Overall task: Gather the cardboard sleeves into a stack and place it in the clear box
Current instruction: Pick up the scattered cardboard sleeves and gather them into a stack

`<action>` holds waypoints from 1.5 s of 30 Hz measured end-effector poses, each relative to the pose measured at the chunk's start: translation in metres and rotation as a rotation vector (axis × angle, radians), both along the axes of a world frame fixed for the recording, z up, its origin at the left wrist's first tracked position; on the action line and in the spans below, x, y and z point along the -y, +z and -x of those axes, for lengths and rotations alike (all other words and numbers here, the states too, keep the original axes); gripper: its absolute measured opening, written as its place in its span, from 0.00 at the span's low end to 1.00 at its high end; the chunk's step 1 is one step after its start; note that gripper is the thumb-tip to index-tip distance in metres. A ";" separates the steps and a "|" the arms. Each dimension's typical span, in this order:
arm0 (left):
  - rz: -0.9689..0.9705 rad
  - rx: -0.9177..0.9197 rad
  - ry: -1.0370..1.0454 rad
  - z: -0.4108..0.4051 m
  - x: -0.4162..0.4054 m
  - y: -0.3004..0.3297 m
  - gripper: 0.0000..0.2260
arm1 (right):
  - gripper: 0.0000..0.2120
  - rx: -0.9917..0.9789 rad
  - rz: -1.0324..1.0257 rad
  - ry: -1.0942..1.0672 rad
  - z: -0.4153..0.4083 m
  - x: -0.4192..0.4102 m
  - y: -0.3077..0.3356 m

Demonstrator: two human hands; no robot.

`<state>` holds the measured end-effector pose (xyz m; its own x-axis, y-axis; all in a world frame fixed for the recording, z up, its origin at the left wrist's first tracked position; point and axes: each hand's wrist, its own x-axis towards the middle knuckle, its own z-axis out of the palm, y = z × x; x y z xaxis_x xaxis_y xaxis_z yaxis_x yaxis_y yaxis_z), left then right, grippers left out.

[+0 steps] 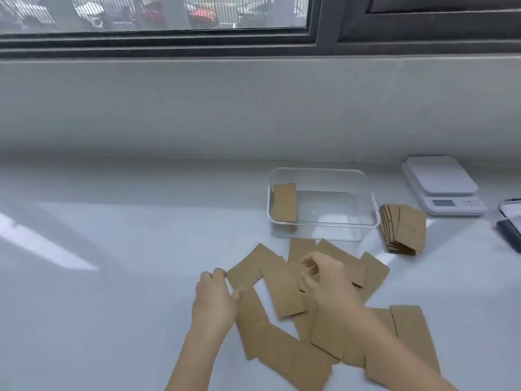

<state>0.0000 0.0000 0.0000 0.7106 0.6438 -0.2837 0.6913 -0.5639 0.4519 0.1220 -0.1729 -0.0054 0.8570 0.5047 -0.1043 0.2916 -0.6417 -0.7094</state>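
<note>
Hands (214, 300), two, on scattered sleeves (282, 289); one box (321, 230)

- Cardboard sleeves (284, 289) near centre: looking like matt brown kraft card, flat, creased.
- Clear box (363, 225): showing transparent glossy plastic, smooth walls.
- Scale (442, 184) far right: appearing as smooth white plastic.
- Countertop (112, 249): reading pale, smooth, catching a soft sheen.

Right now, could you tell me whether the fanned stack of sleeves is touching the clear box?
Apart: the head view shows bare table between the fanned stack and the clear box.
</note>
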 end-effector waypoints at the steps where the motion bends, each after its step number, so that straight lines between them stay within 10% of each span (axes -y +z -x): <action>1: 0.031 -0.050 0.017 -0.002 0.000 -0.004 0.24 | 0.10 -0.082 0.041 -0.024 -0.002 -0.004 -0.004; 8: 0.050 -0.257 0.006 -0.011 0.013 -0.021 0.51 | 0.28 -0.076 0.362 -0.023 0.002 -0.036 -0.023; 26: 0.391 0.181 0.219 -0.012 -0.043 -0.007 0.04 | 0.28 -0.053 0.529 0.101 0.000 -0.050 -0.029; 45: -0.060 0.076 0.026 -0.084 -0.008 -0.056 0.10 | 0.18 -0.256 0.292 -0.010 -0.004 -0.040 -0.035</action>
<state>0.0842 0.0076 -0.0558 0.7113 0.6767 -0.1900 0.6712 -0.5738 0.4693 0.1264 -0.1332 -0.0409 0.7896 0.4136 -0.4532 0.1215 -0.8294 -0.5453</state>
